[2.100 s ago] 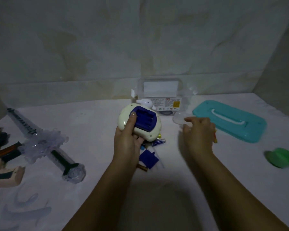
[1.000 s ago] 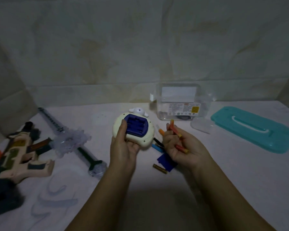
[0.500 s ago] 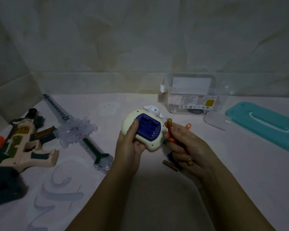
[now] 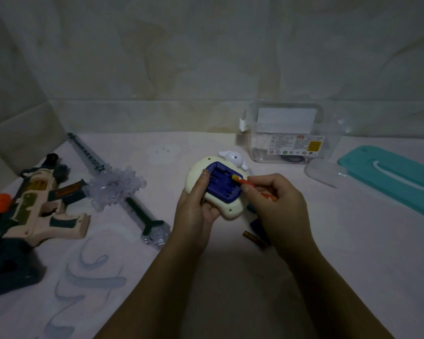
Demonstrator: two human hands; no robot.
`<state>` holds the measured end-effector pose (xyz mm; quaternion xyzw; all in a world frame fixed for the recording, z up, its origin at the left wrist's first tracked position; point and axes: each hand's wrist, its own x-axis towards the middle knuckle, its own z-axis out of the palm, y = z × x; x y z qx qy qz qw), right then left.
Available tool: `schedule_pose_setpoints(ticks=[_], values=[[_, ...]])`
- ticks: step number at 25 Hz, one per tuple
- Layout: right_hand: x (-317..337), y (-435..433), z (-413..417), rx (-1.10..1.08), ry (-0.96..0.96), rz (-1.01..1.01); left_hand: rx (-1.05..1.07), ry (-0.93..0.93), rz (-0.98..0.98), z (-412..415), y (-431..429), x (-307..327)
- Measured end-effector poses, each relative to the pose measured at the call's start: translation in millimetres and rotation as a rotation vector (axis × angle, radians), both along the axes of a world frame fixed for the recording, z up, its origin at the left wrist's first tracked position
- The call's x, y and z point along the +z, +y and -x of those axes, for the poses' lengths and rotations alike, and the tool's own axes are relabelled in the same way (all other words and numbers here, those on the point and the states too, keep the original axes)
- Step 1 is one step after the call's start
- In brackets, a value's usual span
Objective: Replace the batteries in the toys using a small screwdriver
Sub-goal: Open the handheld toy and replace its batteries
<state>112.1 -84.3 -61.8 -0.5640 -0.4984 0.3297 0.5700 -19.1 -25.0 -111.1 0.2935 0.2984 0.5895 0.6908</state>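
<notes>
Toy [image 4: 233, 209], round and cream, is in the left hand [image 4: 194, 216] over the middle of the pale table [image 4: 230, 297]. The fingers curl under it and the thumb lies on its left side. The table's far edge meets a wall. Most room to move is on the near side, by the arms. On the left lie a chunky toy gun [image 4: 34, 211] and a long see-through sword [image 4: 115, 184] with bumpy, icy-looking plastic. Far right stands a clear box [image 4: 289, 135]. A flat teal lid [image 4: 389, 177] lies beside it, well apart from the hands. The toy is smooth plastic with a small white animal head at its far end. Its back faces up, and the dark blue battery hole [image 4: 222, 184] is open. The right hand [image 4: 277, 204] pinches a thin orange battery [image 4: 245, 181], whose tip touches the hole's right edge. A brown battery [image 4: 253, 238] lies near the right wrist.
</notes>
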Motion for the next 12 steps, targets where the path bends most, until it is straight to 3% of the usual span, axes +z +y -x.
schedule_pose_setpoints(ticks=[5,12], values=[[-5.1,6.6,8.0,-0.061,-0.216,-0.166,-0.021,0.009,0.01,-0.5,-0.7,-2.1],[-7.0,6.9,9.6,-0.103,-0.215,-0.223,-0.043,0.018,0.002,-0.1,-2.2,-1.8]])
